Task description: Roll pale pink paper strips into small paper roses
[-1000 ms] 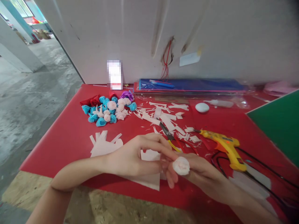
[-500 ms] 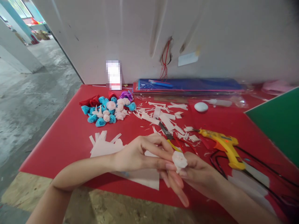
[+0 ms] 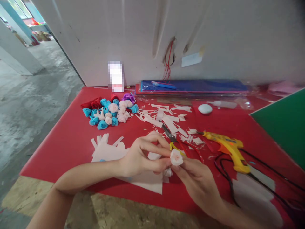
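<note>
A small rolled pale-pink paper rose [image 3: 176, 157] sits between both my hands above the red table [image 3: 71, 140]. My left hand [image 3: 143, 156] pinches the rose from the left with thumb and fingers curled. From below and the right, my right hand [image 3: 197, 181] grips its base with closed fingers. Pale paper sheets with cut edges [image 3: 111, 149] lie under my left wrist. Scissors with yellow and red handles [image 3: 173, 140] lie just behind the rose.
A pile of blue, white, red and purple paper roses [image 3: 111, 111] lies at the far left. Paper scraps [image 3: 166, 119] are scattered mid-table. A yellow glue gun [image 3: 228, 148] with black cord lies right. A white oval object [image 3: 205, 108], blue sheets [image 3: 193, 86] and a green board [image 3: 283, 124] stand behind.
Both hands lifted the rose slightly up and left. My left fingers curled from stretched out into a pinch, and my right hand turned under the rose.
</note>
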Demonstrator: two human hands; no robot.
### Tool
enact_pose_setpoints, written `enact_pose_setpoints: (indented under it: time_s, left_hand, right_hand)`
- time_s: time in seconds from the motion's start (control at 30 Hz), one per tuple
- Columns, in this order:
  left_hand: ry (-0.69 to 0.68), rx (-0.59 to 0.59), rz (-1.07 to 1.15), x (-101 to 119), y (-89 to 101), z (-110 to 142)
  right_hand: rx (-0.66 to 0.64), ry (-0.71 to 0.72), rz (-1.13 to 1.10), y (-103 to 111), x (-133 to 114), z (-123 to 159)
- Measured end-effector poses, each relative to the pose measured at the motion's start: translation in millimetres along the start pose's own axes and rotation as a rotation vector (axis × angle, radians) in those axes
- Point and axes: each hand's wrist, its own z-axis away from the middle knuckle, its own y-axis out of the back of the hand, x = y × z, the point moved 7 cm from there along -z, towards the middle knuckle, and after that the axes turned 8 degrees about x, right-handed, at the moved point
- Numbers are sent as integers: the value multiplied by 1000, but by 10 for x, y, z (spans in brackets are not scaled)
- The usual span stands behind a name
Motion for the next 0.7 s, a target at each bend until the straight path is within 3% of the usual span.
enact_pose_setpoints:
  time_s: [0.17, 0.43, 0.53, 0.63, 0.7]
  left_hand:
    - [-85, 70, -147, -33, 15, -22]
    - [-117, 131, -164, -17, 19, -10]
    - [-32, 128, -81, -73, -6, -21]
    - [62, 250, 39, -114, 45, 27]
    - [36, 309, 93, -53, 60, 112]
  right_hand:
    - [179, 203, 242, 32, -119, 89]
    - [190, 334, 440, 3, -157, 137]
    - [209, 345, 473, 46, -161, 128]
    - [206, 295, 468, 106, -154, 94]
    - [208, 261, 460, 139, -162, 63]
